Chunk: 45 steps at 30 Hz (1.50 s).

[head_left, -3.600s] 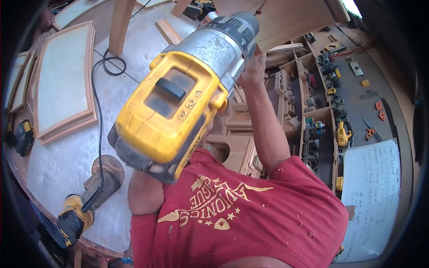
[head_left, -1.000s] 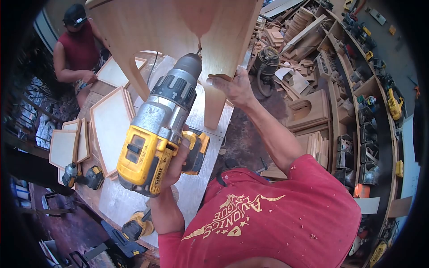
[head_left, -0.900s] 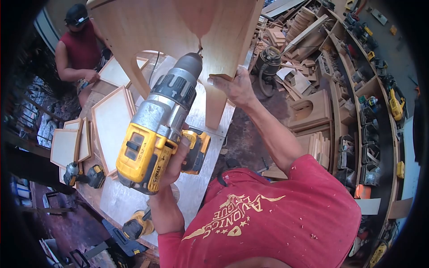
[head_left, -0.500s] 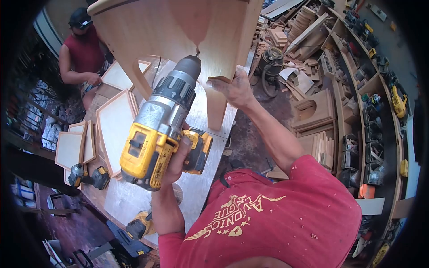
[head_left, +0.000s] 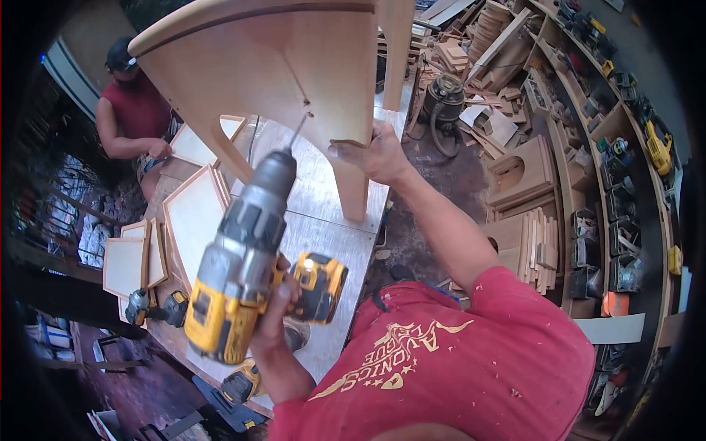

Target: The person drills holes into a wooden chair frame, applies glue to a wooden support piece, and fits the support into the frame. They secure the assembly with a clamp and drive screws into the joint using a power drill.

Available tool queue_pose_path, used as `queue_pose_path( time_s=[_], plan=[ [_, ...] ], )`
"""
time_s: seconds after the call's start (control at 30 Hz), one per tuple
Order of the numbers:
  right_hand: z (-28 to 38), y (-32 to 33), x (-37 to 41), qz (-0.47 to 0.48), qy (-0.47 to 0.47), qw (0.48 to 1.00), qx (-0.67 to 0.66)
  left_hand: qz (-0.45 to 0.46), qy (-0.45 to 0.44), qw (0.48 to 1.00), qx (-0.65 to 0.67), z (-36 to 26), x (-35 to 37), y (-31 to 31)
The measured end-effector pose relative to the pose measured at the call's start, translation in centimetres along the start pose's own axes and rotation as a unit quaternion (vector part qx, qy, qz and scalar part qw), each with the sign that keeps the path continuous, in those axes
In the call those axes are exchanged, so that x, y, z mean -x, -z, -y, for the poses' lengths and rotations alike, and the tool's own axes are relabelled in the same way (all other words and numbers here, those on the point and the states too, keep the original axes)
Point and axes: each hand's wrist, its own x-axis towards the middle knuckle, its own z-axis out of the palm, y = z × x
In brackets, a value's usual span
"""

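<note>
My left hand (head_left: 276,305) is wrapped round the handle of a yellow and black cordless drill (head_left: 246,242), its battery on the right. The long thin drill bit (head_left: 298,132) points up at the inner face of a pale wooden furniture piece (head_left: 257,66) with a curved edge and legs. Wood shavings (head_left: 309,114) cling to that face right at the bit's tip. My right hand (head_left: 379,153) grips the lower edge of the piece beside a leg (head_left: 349,191), thumb on the near side, fingers partly hidden behind it.
Framed panels (head_left: 195,213) lie on the workbench (head_left: 323,239) at left, near another cordless tool (head_left: 156,307). A second yellow power tool (head_left: 243,381) sits at the front. Across the bench stands a person (head_left: 136,110). A shop vacuum (head_left: 443,103), wood offcuts and tool shelves (head_left: 588,176) line the right.
The drill has drawn back down and left from the wood, baring more of the bit. The wooden piece appears slightly shifted and tilted, with my right hand still on its edge.
</note>
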Motion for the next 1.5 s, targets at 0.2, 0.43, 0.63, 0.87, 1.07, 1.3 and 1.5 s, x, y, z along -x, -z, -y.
queue_pose_path(
  time_s=[0.2,0.43,0.63,0.87,1.07,1.3,1.5],
  plan=[
    [-1.1,-0.6,0.2,-0.011,0.001,0.999,-0.037,-0.097,-0.190,0.853,-0.477,3.0,3.7,1.9],
    [-0.6,-0.7,0.5,-0.042,-0.021,0.999,-0.028,-0.060,-0.123,0.909,-0.394,6.5,3.7,1.6],
    [-0.6,-1.1,0.3,-0.076,-0.027,0.996,-0.041,-0.085,-0.174,0.946,-0.258,3.9,0.8,0.0],
    [-1.3,-0.3,0.1,-0.060,-0.045,0.996,-0.047,-0.042,-0.248,0.901,-0.355,4.9,-0.3,0.4],
    [-1.1,-0.4,0.2,-0.069,-0.049,0.996,-0.035,-0.075,-0.253,0.918,-0.295,5.8,-0.8,0.4],
    [-1.0,-0.3,0.0,-0.045,-0.043,0.998,-0.015,-0.015,-0.242,0.897,-0.368,7.5,-1.8,1.1],
    [-1.6,-0.1,0.0,-0.047,-0.035,0.998,-0.021,-0.058,-0.226,0.937,-0.260,4.4,-2.2,0.1]
  ],
)
